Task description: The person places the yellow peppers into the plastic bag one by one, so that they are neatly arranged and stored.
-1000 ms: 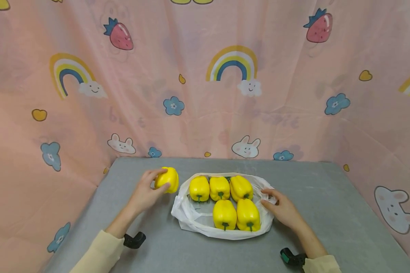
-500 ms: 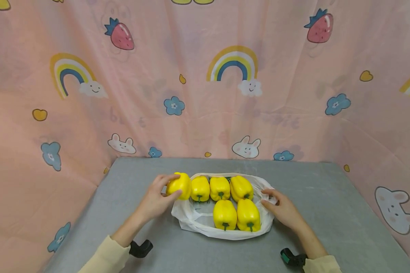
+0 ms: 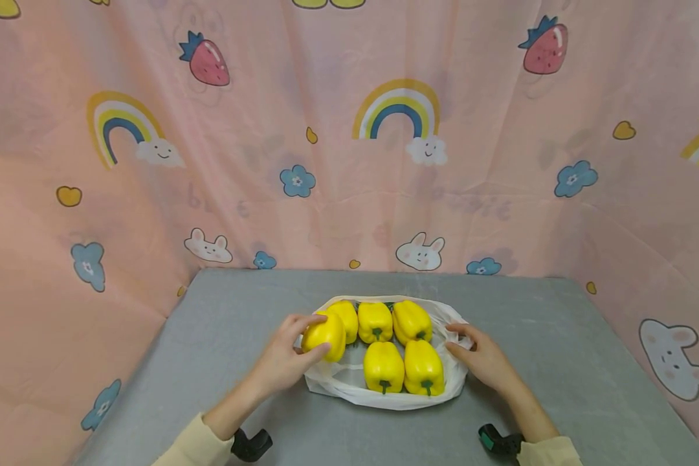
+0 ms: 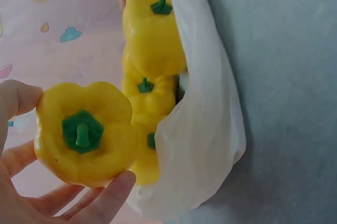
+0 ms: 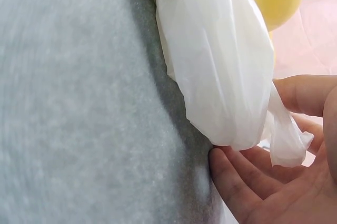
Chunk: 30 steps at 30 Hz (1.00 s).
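Observation:
My left hand (image 3: 285, 353) grips a yellow bell pepper (image 3: 324, 336) between thumb and fingers, over the left side of a white plastic bag (image 3: 378, 400). The left wrist view shows that pepper (image 4: 84, 134) with its green stem end turned to the camera. Several more yellow bell peppers (image 3: 383, 367) lie in the open bag, three along the back and two in front. At the bag's right side, my right hand (image 3: 483, 356) holds the rim. In the right wrist view, its thumb and fingers (image 5: 237, 182) sit on either side of the bag's crumpled edge (image 5: 287, 140).
The bag stands on a grey cloth-covered table (image 3: 536, 336). A pink printed curtain (image 3: 326, 213) hangs behind the table and along both sides. Each wrist wears a black camera mount (image 3: 252, 445).
My left hand has carried its bell pepper right and towards me, from beside the bag to over its left part. My right hand has stayed on the rim.

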{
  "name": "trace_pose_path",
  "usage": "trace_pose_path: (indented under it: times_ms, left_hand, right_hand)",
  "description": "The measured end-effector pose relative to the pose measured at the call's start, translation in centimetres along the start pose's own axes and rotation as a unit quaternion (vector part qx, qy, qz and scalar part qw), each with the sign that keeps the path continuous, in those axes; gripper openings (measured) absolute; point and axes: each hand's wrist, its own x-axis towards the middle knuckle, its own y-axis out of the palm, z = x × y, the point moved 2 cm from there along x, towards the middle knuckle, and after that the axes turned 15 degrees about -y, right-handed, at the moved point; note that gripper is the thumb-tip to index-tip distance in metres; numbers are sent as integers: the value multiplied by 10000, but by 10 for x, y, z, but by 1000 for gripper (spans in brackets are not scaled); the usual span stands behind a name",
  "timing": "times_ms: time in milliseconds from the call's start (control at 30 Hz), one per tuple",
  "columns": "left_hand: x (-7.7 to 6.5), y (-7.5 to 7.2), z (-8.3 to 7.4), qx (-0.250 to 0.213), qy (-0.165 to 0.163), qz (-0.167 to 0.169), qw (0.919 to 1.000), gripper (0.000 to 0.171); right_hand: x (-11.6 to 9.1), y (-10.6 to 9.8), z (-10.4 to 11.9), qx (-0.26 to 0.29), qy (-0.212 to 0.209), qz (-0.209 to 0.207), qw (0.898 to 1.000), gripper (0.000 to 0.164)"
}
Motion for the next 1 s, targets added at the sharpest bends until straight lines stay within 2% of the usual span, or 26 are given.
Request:
trace_pose_path:
  times_ms: [267,767,1000]
  left_hand:
    - [-5,16,3,-29,-92,342,9994,46]
    - [-8,37,16,94,-591,443,9972,47]
    - [-8,43,21,101,-449,401,9981,47]
  right_hand:
    - [2,0,-3,-6,-15,-50,10000,48]
    - [0,0,-1,-28,11,31,10000,48]
    - [-1,0,1,9,59,27,10000,48]
